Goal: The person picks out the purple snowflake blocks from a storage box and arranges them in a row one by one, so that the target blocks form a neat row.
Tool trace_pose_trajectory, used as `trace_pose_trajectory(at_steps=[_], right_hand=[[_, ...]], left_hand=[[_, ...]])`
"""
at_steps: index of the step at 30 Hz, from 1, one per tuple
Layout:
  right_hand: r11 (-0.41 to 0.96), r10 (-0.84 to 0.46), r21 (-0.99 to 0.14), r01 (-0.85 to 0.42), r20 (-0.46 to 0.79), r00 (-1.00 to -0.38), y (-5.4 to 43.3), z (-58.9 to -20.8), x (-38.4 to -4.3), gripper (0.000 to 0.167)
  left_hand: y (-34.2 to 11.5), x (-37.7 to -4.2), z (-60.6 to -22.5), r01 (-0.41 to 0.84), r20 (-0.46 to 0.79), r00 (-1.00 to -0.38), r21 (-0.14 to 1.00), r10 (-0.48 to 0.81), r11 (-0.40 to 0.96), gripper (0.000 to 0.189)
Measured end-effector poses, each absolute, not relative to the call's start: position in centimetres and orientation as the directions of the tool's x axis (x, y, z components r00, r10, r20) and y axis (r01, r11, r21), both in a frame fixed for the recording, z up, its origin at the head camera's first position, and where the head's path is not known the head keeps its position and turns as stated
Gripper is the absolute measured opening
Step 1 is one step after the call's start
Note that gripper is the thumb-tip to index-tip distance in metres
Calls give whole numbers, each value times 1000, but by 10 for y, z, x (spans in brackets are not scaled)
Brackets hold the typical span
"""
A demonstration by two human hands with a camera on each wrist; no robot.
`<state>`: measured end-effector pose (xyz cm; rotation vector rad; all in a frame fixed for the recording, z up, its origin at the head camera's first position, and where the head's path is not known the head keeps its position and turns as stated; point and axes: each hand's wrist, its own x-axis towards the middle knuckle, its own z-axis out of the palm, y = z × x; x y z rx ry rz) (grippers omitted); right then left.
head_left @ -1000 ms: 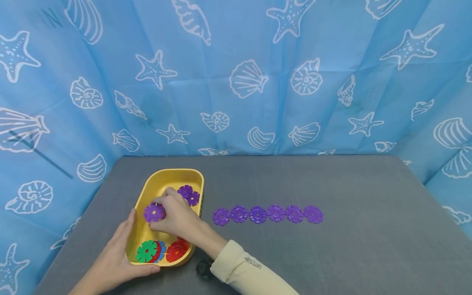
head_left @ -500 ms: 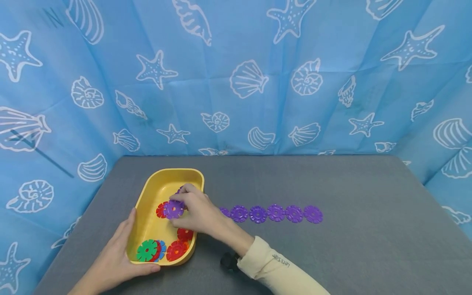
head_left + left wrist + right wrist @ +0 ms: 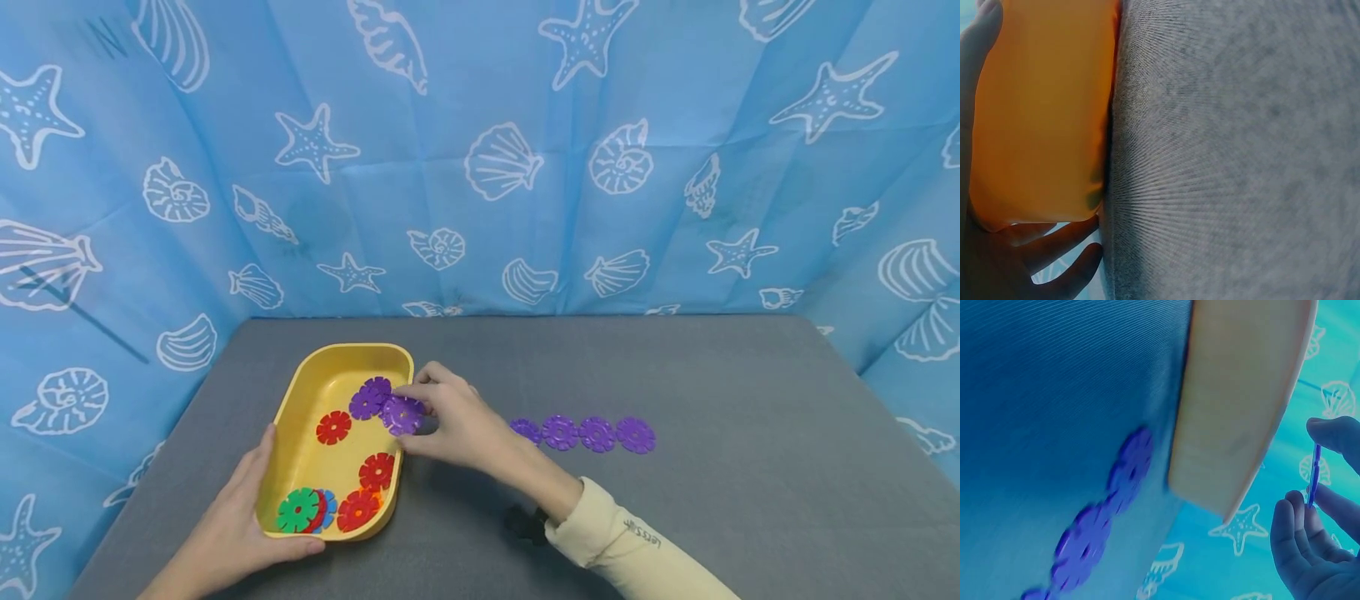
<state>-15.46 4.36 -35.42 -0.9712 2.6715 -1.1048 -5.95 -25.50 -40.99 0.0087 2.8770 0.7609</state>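
Between thumb and fingertips my right hand (image 3: 461, 425) pinches a purple notched flower-shaped disc (image 3: 402, 414), held up over the right rim of a yellow bin (image 3: 318, 467). Seen edge-on in the right wrist view, that same disc (image 3: 1315, 469) stands between thumb and fingers. My left hand (image 3: 236, 517) grips the bin's near left corner, thumb along the front and fingers round the side. Inside lie more purple discs (image 3: 367, 402), a red disc (image 3: 333, 427) in the middle, further red ones (image 3: 377, 472) at right, and a green disc (image 3: 297, 510) over red and blue ones.
A row of purple discs (image 3: 561, 432) lies on the grey tabletop (image 3: 712, 500) right of the bin; my right forearm covers its left end. A blue curtain (image 3: 555, 208) with white shells and starfish hangs behind the table.
My right hand has moved right with the purple disc, from inside the bin to its right rim, uncovering the red and purple discs there. The left hand stays in place.
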Motion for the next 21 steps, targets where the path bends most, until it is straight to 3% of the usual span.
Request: trace_pose_trajectory(at_steps=[15,21], right_hand=[[593,-532,-573,-565,248,-810,123,-362,-147,50],[636,-469,-563,-528,262,-844,160,-370,-145,48]], left_hand=[[-254,-61,-409,-80,-207,-978,493,27,867,147],[-255,-60,-409,-78,-206,-978,497,30,864,147]])
